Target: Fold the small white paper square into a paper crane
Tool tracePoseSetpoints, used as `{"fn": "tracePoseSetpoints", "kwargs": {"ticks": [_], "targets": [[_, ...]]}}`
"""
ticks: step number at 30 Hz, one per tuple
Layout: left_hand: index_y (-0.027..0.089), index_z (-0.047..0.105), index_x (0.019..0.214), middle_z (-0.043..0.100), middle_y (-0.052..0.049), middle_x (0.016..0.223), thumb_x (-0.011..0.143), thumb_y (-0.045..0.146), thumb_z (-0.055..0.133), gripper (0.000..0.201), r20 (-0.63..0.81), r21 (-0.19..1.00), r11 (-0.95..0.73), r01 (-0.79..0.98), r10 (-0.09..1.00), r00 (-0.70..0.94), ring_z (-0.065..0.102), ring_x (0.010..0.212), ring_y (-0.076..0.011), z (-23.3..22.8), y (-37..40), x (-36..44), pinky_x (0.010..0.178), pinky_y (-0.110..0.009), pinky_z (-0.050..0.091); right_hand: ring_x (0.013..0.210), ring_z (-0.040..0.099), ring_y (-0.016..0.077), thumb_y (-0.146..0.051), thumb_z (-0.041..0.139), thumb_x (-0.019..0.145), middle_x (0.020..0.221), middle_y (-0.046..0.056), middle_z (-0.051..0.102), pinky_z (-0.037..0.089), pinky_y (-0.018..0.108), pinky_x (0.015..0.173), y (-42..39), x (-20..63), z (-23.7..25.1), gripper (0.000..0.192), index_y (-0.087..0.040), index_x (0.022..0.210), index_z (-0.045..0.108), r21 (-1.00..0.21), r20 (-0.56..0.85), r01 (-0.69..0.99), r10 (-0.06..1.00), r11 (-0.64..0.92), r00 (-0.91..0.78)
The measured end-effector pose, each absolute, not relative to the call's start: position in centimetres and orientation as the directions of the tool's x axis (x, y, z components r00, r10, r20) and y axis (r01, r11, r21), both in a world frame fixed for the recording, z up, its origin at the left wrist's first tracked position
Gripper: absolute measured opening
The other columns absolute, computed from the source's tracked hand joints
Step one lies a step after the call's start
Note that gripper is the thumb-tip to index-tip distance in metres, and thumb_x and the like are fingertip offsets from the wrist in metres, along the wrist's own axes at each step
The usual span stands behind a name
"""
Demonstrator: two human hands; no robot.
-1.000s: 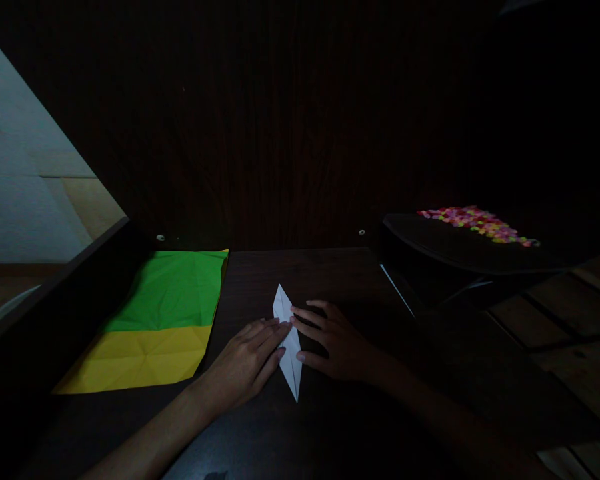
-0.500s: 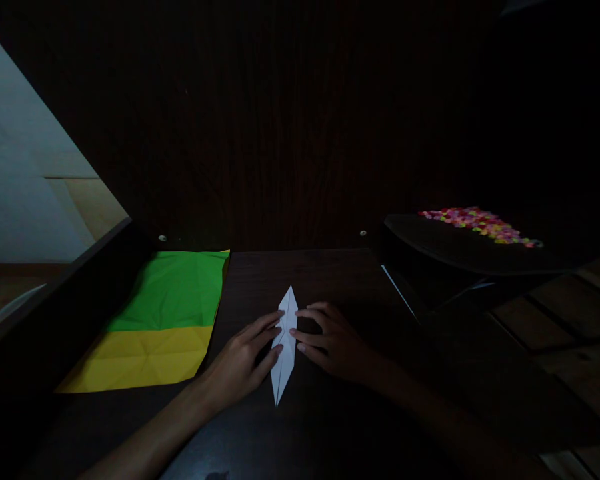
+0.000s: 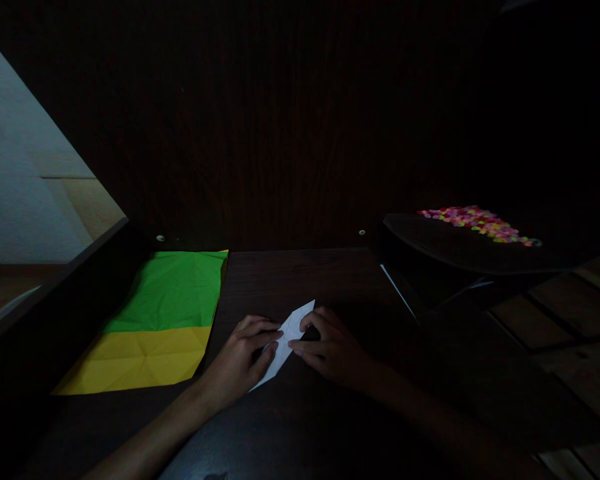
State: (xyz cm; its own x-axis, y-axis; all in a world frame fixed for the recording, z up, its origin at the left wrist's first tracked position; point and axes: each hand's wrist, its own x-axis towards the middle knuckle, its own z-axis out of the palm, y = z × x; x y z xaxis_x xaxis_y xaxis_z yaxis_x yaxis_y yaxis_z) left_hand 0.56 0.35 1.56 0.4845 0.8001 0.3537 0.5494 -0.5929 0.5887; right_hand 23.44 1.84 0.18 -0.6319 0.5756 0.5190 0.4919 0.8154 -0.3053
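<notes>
A narrow, pointed piece of folded white paper (image 3: 291, 328) lies slanted on the dark wooden table (image 3: 300, 273), one tip toward the far right and the other toward the near left. My left hand (image 3: 240, 360) pinches its left edge with curled fingers. From the other side, my right hand (image 3: 330, 347) grips the paper's right edge between thumb and fingertips. The middle of the paper is partly covered by my fingers.
A creased green sheet (image 3: 175, 290) overlaps a yellow sheet (image 3: 140, 360) at the left of the table. A dark raised tray (image 3: 445, 247) at the right carries several small colourful pieces (image 3: 477, 223). A dark panel stands behind the table. The scene is dim.
The white paper has been turned clockwise from nearly upright to slanted. Both hands went from resting flat on it to pinching its edges.
</notes>
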Motion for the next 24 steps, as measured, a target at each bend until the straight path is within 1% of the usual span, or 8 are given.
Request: {"fn": "tracePoseSetpoints", "kwargs": {"ticks": [3,5,7,10,13,15,20,24], "targets": [[0.025,0.073,0.11,0.071,-0.007,0.106,0.091,0.017,0.056,0.027,0.322,0.629,-0.56,0.54,0.819,0.474,0.061,0.101,-0.0237,1.69,0.3,0.69,0.088,-0.041,0.052,0.08,0.049,0.0182,-0.022,0.063,0.09,0.085,0.004,0.057,0.041,0.032,0.071,1.64,23.1,0.17,0.012,-0.024,0.09,0.075,-0.305,0.517,0.513,0.592,0.803,-0.619],[0.026,0.075,0.105,0.073,-0.006,0.102,0.091,0.019,0.057,0.024,0.304,0.657,-0.532,0.534,0.835,0.458,0.062,0.097,-0.0232,1.67,0.34,0.7,0.086,-0.041,0.052,0.077,0.048,0.0172,-0.021,0.063,0.09,0.08,0.003,0.055,0.038,0.031,0.068,1.49,22.88,0.25,0.013,-0.023,0.086,0.075,-0.301,0.513,0.519,0.594,0.8,-0.62],[0.026,0.076,0.1,0.074,-0.005,0.099,0.091,0.02,0.058,0.021,0.283,0.692,-0.496,0.524,0.855,0.435,0.064,0.094,-0.0225,1.61,0.44,0.67,0.085,-0.039,0.052,0.076,0.047,0.0168,-0.02,0.062,0.09,0.077,0.003,0.055,0.036,0.031,0.067,1.37,22.71,0.34,0.014,-0.022,0.082,0.074,-0.302,0.502,0.526,0.602,0.795,-0.621],[0.025,0.075,0.098,0.074,-0.004,0.098,0.088,0.019,0.062,0.017,0.238,0.741,-0.429,0.516,0.887,0.395,0.065,0.093,-0.0215,1.6,0.55,0.61,0.085,-0.037,0.052,0.076,0.047,0.0169,-0.019,0.062,0.089,0.077,0.003,0.056,0.035,0.031,0.067,1.25,22.63,0.34,0.015,-0.021,0.08,0.073,-0.321,0.491,0.527,0.614,0.787,-0.618],[0.024,0.073,0.098,0.073,-0.003,0.093,0.084,0.021,0.066,0.015,0.194,0.772,-0.352,0.53,0.924,0.331,0.066,0.086,-0.0204,1.57,0.54,0.6,0.079,-0.034,0.053,0.077,0.048,0.0173,-0.019,0.061,0.089,0.075,0.002,0.058,0.035,0.032,0.069,1.23,22.64,0.26,0.014,-0.021,0.081,0.072,-0.324,0.484,0.523,0.613,0.788,-0.625],[0.022,0.07,0.1,0.073,-0.002,0.09,0.083,0.022,0.067,0.018,0.174,0.801,-0.308,0.514,0.94,0.293,0.066,0.083,-0.0194,1.45,0.49,0.63,0.076,-0.032,0.053,0.077,0.049,0.0175,-0.019,0.061,0.089,0.072,0.002,0.058,0.035,0.032,0.069,1.22,22.63,0.24,0.014,-0.021,0.08,0.072,-0.313,0.479,0.527,0.61,0.79,-0.631],[0.018,0.063,0.116,0.074,-0.003,0.091,0.082,0.021,0.066,0.034,0.121,0.894,-0.219,0.391,0.958,0.261,0.068,0.082,-0.018,1.18,0.45,0.74,0.079,-0.032,0.055,0.078,0.051,0.0179,-0.023,0.061,0.09,0.073,0.002,0.061,0.037,0.032,0.07,1.17,22.54,0.18,0.015,-0.022,0.081,0.072,-0.329,0.493,0.521,0.614,0.788,-0.617],[0.016,0.064,0.115,0.074,-0.003,0.088,0.082,0.024,0.065,0.034,0.08,0.918,-0.171,0.358,0.963,0.256,0.068,0.081,-0.0181,1.62,0.39,0.9,0.08,-0.033,0.055,0.082,0.055,0.0191,-0.027,0.064,0.089,0.077,0.002,0.066,0.04,0.033,0.073,1.23,22.59,-0.1,0.012,-0.023,0.083,0.073,-0.36,0.503,0.51,0.623,0.781,-0.599]]}}
